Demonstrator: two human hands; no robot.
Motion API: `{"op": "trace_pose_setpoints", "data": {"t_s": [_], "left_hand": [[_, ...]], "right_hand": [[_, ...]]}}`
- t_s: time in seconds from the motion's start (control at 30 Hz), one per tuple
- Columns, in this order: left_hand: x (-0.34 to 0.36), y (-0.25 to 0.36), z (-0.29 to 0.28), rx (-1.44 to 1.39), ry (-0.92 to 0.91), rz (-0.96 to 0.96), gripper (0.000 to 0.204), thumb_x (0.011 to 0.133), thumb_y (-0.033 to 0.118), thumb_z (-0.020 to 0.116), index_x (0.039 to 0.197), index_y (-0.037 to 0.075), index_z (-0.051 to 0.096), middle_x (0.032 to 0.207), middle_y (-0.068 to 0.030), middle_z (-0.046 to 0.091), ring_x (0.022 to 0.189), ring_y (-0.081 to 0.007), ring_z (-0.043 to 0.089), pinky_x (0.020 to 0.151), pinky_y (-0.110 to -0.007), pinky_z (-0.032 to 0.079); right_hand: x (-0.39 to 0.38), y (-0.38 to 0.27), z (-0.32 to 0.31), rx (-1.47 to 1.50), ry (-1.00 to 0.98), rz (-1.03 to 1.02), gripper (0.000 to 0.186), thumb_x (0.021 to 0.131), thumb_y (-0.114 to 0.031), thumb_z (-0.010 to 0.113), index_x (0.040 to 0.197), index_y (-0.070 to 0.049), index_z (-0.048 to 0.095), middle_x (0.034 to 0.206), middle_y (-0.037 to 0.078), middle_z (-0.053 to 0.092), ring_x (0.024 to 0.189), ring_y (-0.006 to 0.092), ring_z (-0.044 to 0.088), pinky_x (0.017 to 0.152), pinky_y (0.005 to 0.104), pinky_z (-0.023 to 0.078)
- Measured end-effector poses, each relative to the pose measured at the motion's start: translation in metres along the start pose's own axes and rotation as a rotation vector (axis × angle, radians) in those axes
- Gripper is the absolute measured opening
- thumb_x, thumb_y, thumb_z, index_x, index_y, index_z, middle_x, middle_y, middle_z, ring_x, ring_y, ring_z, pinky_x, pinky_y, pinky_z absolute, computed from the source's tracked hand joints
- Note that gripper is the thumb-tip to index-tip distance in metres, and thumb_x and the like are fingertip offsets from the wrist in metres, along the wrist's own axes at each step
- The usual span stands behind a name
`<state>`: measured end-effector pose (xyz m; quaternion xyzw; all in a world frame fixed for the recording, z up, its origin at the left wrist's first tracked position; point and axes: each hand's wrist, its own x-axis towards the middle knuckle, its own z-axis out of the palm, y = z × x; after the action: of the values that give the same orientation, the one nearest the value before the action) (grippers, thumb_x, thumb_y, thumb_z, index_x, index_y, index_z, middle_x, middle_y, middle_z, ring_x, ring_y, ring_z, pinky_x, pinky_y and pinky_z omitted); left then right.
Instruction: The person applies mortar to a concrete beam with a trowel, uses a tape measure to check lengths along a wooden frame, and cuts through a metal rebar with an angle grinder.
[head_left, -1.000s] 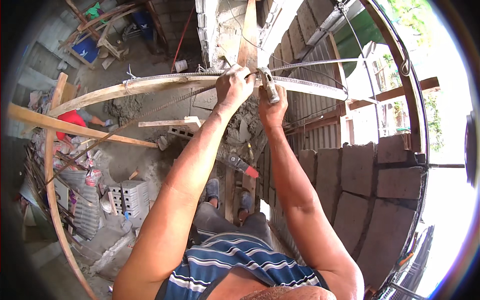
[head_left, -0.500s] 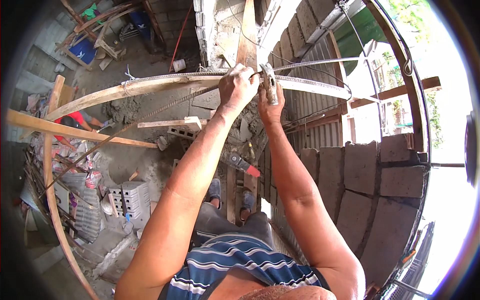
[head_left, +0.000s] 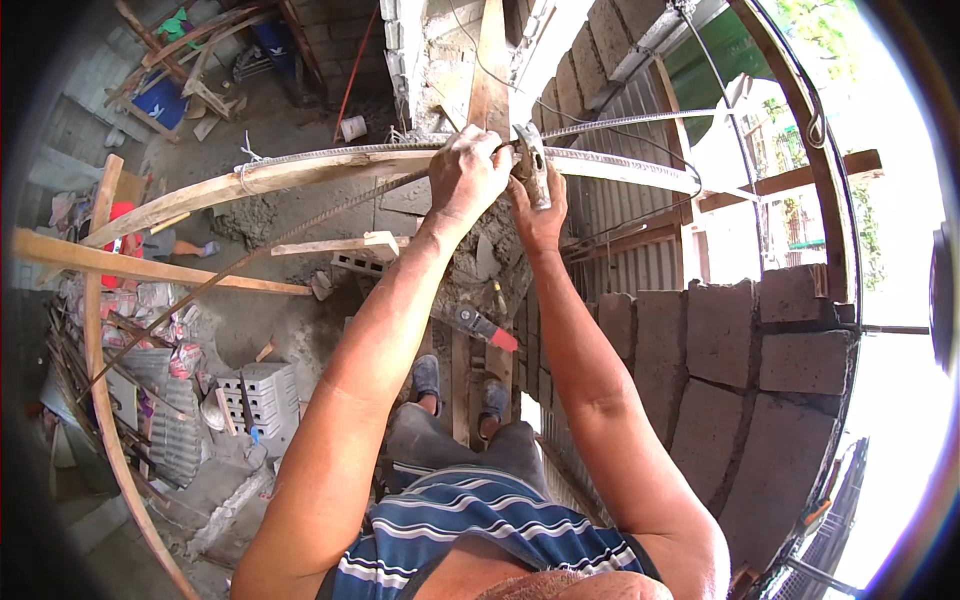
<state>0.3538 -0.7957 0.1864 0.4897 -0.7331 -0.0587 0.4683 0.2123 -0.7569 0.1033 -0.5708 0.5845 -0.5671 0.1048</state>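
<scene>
My left hand is closed at the curved-looking wooden beam, where a diagonal ribbed steel bar runs into it. Its fingers hide the exact grip. Right beside it, my right hand is closed on a grey metal hand tool that stands upright against the beam; its exact kind is unclear. Another ribbed steel bar lies along the beam and passes behind both hands. The fingertips of the two hands almost meet.
Below lie a red-and-grey tool and planks near my feet. Concrete blocks stand lower left. Block walling rises on the right. A co-worker in red is at the far left behind timber.
Both hands keep their place at the beam, with the view shifted slightly. The co-worker at far left has turned or moved; the outstretched arm and tool no longer show, and a leg does.
</scene>
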Motion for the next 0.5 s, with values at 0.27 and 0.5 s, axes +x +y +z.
{"op": "trace_pose_setpoints", "data": {"t_s": [0.27,0.5], "left_hand": [[0.0,-0.001,-0.004,0.001,-0.059,0.012,0.012,0.084,0.015,0.067,0.086,0.003,0.069,0.087,-0.0137,0.066,0.082,-0.032,0.068,0.072,-0.041,0.057],[-0.002,0.004,-0.01,0.02,-0.049,0.045,0.014,0.083,0.013,0.067,0.091,0.002,0.07,0.092,-0.0148,0.068,0.083,-0.0327,0.068,0.073,-0.041,0.057]], "right_hand": [[-0.023,0.012,-0.013,-0.146,-0.038,0.114,0.059,0.084,-0.022,0.081,0.134,-0.002,0.057,0.123,0.016,0.06,0.109,0.0304,0.062,0.09,0.0397,0.053],[-0.04,0.018,-0.024,0.002,-0.112,0.321,0.06,0.085,-0.02,0.081,0.137,-0.006,0.056,0.124,0.013,0.061,0.091,0.0211,0.067,0.075,0.0319,0.057]]}}
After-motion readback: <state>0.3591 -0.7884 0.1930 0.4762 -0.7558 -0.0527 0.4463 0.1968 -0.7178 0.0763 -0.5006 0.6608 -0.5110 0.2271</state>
